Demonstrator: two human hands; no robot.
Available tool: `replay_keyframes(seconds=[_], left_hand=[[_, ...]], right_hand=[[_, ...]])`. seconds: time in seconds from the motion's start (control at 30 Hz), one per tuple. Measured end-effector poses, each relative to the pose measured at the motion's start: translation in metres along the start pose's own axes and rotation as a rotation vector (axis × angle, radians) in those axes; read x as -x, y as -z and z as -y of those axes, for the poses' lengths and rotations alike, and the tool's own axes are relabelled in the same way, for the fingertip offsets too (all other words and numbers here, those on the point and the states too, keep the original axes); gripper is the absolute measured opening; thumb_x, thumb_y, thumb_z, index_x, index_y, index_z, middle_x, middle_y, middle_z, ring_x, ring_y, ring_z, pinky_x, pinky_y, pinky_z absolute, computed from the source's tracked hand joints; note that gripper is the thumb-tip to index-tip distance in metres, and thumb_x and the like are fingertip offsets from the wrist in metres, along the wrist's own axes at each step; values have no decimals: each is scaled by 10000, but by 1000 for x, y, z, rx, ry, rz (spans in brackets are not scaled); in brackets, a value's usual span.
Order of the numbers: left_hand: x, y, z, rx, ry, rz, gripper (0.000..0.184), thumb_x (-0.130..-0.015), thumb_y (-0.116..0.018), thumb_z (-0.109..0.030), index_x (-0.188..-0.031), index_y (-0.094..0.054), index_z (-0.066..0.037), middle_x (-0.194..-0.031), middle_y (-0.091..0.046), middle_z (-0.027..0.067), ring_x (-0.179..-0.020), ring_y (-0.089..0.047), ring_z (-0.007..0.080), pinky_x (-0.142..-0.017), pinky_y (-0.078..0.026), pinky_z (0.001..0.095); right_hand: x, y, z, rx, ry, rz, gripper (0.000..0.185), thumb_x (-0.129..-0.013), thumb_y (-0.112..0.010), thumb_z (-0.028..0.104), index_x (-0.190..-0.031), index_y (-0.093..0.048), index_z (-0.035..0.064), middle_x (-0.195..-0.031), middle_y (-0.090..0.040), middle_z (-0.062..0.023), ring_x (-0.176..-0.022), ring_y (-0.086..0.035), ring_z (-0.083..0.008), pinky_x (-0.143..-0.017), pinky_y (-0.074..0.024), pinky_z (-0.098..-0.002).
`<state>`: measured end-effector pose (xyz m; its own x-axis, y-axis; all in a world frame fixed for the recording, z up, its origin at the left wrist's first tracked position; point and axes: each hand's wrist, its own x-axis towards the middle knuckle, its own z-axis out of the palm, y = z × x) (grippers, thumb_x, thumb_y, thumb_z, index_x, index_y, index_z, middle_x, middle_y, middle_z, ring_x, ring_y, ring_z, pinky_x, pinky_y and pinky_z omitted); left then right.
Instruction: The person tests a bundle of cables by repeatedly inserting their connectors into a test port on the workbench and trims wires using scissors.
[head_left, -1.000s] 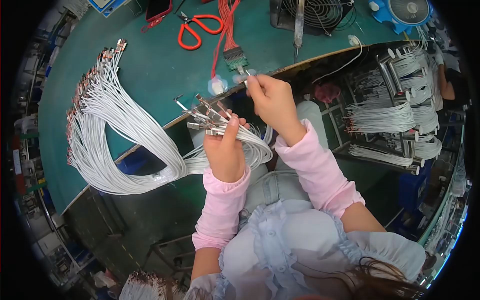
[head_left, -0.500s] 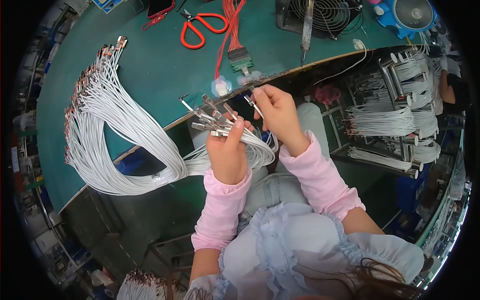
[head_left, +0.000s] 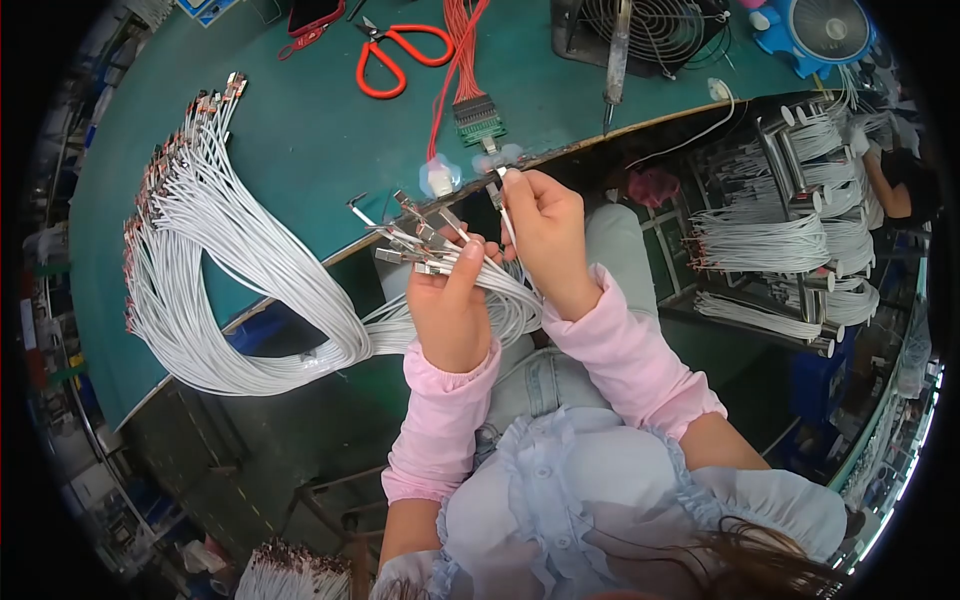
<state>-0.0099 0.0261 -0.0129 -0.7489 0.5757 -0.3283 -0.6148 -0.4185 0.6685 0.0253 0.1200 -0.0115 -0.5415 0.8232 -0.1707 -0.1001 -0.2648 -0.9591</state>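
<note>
My left hand (head_left: 452,318) is closed around a bunch of white cables (head_left: 515,308), whose metal-shelled connectors (head_left: 428,238) fan out above the thumb. Between the thumb and fingers of my right hand (head_left: 552,240) is a single cable with a metal connector (head_left: 496,195), held at the table edge. Just beyond it, a green circuit board (head_left: 480,125) with red wires (head_left: 462,60) has a small metal plug end pointing toward me. Whether the connector touches that plug end, I cannot tell. A clear-mounted white piece (head_left: 440,178) sits left of it.
A large looped bundle of white cables (head_left: 290,260) covers the table's left side. Red-handled scissors (head_left: 400,55), a soldering iron (head_left: 616,60), a black fan (head_left: 650,30) and a blue fan (head_left: 825,30) lie farther back. Cables hang on a rack (head_left: 790,165) at right, near another person.
My right hand has moved slightly up and left with the cable's connector, closer to the board's plug end. The bunch in my left hand has shifted slightly left.
</note>
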Motion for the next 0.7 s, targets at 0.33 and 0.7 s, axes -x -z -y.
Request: replay_keyframes(seconds=[0.33,0.7], left_hand=[[8,-5,-3,-61,-33,10,222,-733,-573,41,-937,-487,28,-807,-564,93,-730,-557,177,-691,-457,285],[3,-5,5,-286,-121,92,214,-735,-572,36,-931,-492,7,-820,-559,65,-721,-550,163,-706,-456,287]], right_hand=[[-11,17,-5,111,145,31,222,-834,-501,171,-719,-544,-14,-508,-516,-49,-439,-482,-74,-412,-386,-231],[-3,27,3,588,696,71,182,-820,-539,155,-767,-562,-17,-643,-555,-28,-536,-493,-55,-485,-403,-185]])
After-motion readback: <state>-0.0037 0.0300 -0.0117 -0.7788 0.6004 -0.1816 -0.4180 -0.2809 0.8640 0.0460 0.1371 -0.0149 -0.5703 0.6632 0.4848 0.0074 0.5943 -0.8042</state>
